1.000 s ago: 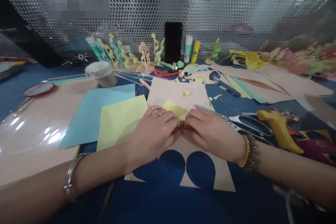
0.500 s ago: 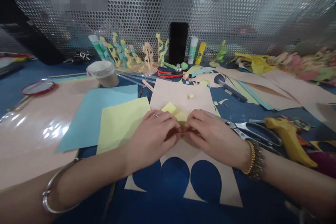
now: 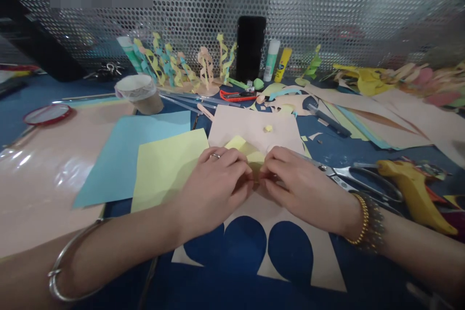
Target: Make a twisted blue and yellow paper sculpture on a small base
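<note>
Close together over a pale pink sheet [image 3: 250, 118], both my hands pinch a small yellow paper piece [image 3: 254, 154]. The fingers of my left hand [image 3: 221, 186] are curled on its near left side. My right hand [image 3: 296, 186] grips the right side, fingertips almost touching those of the left. Most of the part between the fingers is hidden. A tiny folded yellow paper star [image 3: 268, 129] lies on the pink sheet beyond my hands. Under my wrists the pink paper has large round cut-outs [image 3: 289, 250].
Yellow [image 3: 163, 164] and blue [image 3: 138, 150] sheets lie left. Scissors [image 3: 358, 179] and a yellow glue gun [image 3: 414, 193] lie right. At the back are a paper cup [image 3: 141, 94], paper spirals, a red cutter [image 3: 236, 96], glue sticks [image 3: 271, 60] and a phone [image 3: 250, 48].
The view has shifted slightly, so most things sit a little higher and further outward. My hands keep their pinch on the yellow paper, with hardly any movement.
</note>
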A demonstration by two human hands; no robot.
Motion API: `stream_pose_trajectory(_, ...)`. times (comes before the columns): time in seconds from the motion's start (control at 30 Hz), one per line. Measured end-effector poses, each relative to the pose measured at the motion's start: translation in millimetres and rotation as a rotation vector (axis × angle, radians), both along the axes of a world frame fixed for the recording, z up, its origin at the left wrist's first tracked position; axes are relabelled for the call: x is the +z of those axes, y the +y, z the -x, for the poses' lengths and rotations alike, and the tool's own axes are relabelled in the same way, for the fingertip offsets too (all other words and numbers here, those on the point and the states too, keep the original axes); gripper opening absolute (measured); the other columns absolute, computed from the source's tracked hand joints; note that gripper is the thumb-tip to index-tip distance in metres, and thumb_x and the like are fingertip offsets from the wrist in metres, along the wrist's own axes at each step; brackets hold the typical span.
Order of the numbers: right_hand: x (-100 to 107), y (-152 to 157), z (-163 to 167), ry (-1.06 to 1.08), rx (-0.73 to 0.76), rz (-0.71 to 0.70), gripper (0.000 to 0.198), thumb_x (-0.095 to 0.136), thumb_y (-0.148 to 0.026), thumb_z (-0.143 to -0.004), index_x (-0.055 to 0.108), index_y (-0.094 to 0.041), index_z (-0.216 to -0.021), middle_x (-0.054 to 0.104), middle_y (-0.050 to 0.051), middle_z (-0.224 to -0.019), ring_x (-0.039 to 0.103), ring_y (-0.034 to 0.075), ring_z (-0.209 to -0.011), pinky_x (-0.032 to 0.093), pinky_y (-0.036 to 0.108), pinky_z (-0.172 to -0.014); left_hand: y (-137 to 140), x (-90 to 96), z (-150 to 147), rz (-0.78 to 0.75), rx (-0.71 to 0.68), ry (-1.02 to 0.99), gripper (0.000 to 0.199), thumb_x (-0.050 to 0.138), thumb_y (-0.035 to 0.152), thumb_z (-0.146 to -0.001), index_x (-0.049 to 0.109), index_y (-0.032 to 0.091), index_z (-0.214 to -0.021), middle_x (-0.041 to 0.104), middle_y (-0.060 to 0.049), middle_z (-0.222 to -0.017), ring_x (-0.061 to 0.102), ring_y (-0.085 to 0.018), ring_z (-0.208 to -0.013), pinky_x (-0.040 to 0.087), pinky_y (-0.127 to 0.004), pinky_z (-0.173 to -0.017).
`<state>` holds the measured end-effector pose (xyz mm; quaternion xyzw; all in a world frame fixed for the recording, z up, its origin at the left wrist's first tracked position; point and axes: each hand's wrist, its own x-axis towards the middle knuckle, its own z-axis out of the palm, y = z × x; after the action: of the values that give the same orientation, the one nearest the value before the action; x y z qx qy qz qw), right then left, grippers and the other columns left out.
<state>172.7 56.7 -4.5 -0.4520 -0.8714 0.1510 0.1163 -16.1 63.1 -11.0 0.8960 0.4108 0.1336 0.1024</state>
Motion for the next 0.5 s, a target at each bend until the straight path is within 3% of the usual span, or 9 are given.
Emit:
stream_pose_trajectory(0.17,-1.1,0.6,-0.7,0.082,0.016,0.019,0.009,0.051,-0.018,-0.087,0.057,-0.016,-0.081,0.051,0.005,-0.085,0.049,0.018,-0.079,0.042,0.033,-0.073,0.4,1.3,-0.8,0.021,0.022,-0.004,0.012,0.05,0.026,-0.086,0.061,0.021,-0.082,0.058,0.0,-0.099,0.052,-0.019,-0.095,0.032,-0.042,-0.093)
stream_pose_trajectory(0.5,-1.9,0.4,-0.2,0.002,0.079,-0.059,0.015,0.047,-0.018,-0.089,0.057,-0.014,-0.079,0.052,0.006,-0.084,0.048,0.019,-0.081,0.043,0.033,-0.071,0.3,-0.6,-0.6,0.035,0.026,-0.012,0.012,0.05,0.028,-0.086,0.059,0.022,-0.082,0.057,0.0,-0.097,0.051,-0.019,-0.096,0.032,-0.042,-0.094)
